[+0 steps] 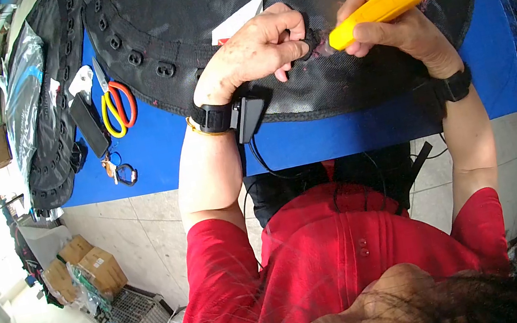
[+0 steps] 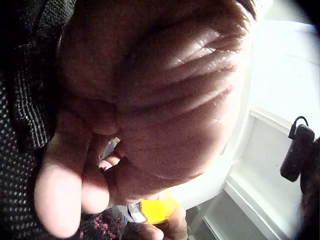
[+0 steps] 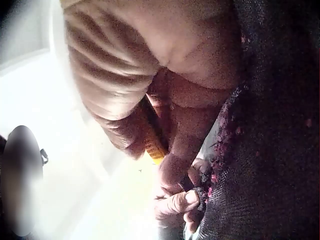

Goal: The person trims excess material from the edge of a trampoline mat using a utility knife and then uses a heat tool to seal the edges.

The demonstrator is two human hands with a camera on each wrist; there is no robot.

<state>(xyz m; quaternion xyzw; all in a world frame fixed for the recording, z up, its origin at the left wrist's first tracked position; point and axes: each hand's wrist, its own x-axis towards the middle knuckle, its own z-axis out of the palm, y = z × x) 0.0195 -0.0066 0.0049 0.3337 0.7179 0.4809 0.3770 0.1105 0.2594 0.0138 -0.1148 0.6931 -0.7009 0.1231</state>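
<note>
A black mesh trampoline mat [image 1: 176, 10] with printed lettering lies over the table. Near its front part, the left hand [image 1: 253, 52] pinches a small black piece [image 1: 311, 45] at the mat between thumb and fingers. Just right of it, the right hand [image 1: 394, 30] grips a yellow tool [image 1: 377, 8], its lower end close to the left fingertips. In the left wrist view the yellow tool [image 2: 159, 210] shows a metallic end. Pink fuzz [image 3: 220, 155] runs along the mat beside both hands in the right wrist view. Whether the tool touches the piece cannot be told.
Scissors [image 1: 117, 103] with red and yellow handles, a black phone-like object [image 1: 88, 124] and keys [image 1: 113, 170] lie on the blue table [image 1: 163, 168] at left. Another mat under plastic [image 1: 27, 84] is farther left. A white label [image 1: 240, 21] lies behind the left hand.
</note>
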